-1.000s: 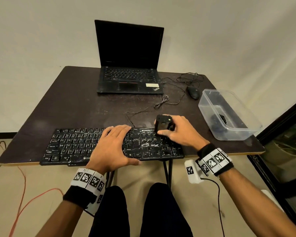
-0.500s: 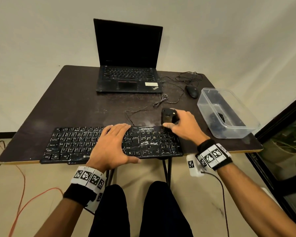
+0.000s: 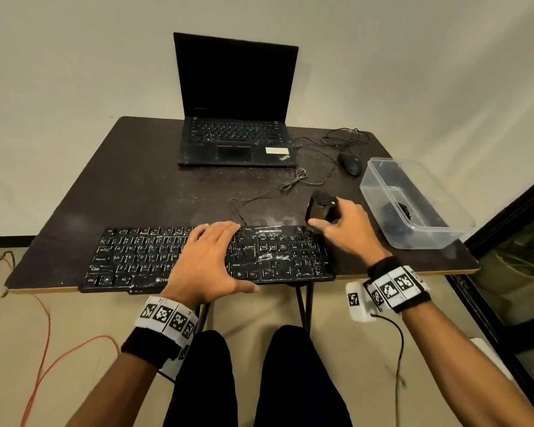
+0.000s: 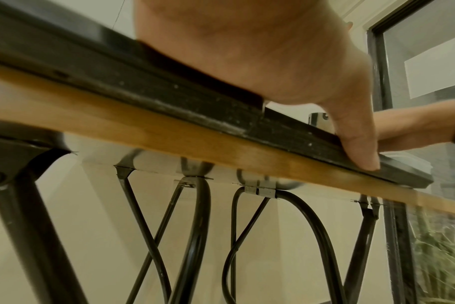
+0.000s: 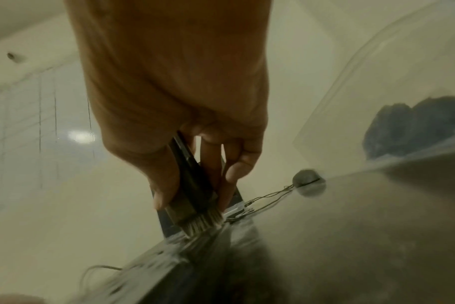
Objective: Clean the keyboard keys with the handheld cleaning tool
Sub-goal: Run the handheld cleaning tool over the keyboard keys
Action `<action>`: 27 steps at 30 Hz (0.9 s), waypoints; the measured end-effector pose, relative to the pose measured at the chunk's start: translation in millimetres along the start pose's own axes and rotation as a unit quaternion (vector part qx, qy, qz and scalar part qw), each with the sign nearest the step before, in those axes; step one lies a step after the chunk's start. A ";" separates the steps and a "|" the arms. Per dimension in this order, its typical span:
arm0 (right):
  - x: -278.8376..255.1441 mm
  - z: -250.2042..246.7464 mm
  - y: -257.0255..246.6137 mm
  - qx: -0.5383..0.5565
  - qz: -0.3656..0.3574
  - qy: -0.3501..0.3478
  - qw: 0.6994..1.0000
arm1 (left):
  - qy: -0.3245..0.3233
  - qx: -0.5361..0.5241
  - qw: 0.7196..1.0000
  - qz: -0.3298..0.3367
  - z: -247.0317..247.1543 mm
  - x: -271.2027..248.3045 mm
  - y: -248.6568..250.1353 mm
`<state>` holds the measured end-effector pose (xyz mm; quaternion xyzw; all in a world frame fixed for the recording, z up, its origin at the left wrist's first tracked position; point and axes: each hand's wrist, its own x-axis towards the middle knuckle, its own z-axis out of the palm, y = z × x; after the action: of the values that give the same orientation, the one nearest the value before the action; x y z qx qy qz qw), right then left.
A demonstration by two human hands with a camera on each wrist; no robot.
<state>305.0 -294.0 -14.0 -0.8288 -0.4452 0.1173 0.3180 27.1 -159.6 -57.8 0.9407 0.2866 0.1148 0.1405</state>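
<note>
While right hand (image 3: 349,229) fingers grip black bristled cleaning tool (image 3: 321,208), left hand (image 3: 210,260) flat, relaxed on dusty keyboard (image 3: 278,260).

So from down here you're basically looking up at the underside of the left hand (image 4: 260,53), palm flat on the black keyboard (image 4: 169,90). The thumb (image 4: 356,139) sticks out to the right and presses down on the keyboard's front edge. The keyboard sits right along the light wood edge of the table (image 4: 169,133), slightly overhanging it at the right end. Under the tabletop there's a bunch of black metal legs (image 4: 26,226) and curved crossing bars (image 4: 195,236), clipped on with small brackets. Past the thumb you can see the other forearm (image 4: 416,125) reaching in, plus a small dark object (image 4: 320,121) peeking over the keyboard. On the far right is a dark-framed window (image 4: 429,72) with greenery (image 4: 439,257) below.
</note>
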 end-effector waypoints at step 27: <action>0.7 -23.6 25.0 0.061 -0.023 -0.091 0.994 | 0.007 -0.001 1.000 0.006 1.6 1.5 -1.9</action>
<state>333.3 -313.4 -11.5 -0.7835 -0.4831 0.2121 0.3282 27.9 -157.5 -59.8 0.9415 0.2814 0.1229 0.1385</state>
